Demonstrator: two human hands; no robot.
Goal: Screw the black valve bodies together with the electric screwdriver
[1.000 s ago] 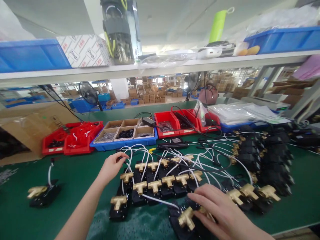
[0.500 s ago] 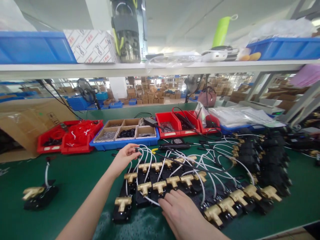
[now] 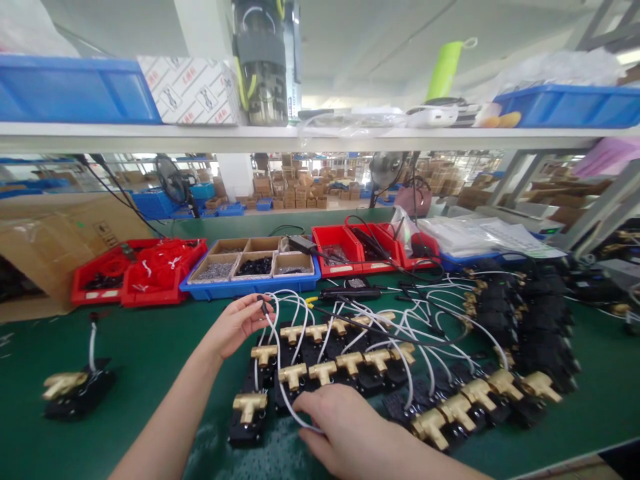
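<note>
My left hand (image 3: 240, 323) pinches the black plug (image 3: 263, 305) at the end of a white cable (image 3: 283, 390), raised above the left end of the rows. That cable curves down to my right hand (image 3: 345, 423), passing between its thumb and curled fingers; the fingertips are partly hidden. Beside the right hand stand black valve units with brass tee fittings, one tee (image 3: 323, 372) just behind its knuckles. Another brass tee (image 3: 249, 405) on a black body sits apart at the left front. More white cables arch over the rows.
A lone valve unit (image 3: 80, 390) lies at the far left. Behind are red bins (image 3: 155, 297), a blue tray (image 3: 250, 288) of small parts and more red bins (image 3: 340, 269). Stacked black units (image 3: 545, 320) stand at right. A shelf (image 3: 350, 139) spans above.
My left hand has drawn slightly left and down, and the black plug now shows in its fingers. My right hand has shifted left and turned, with thumb and fingers at the cable.
</note>
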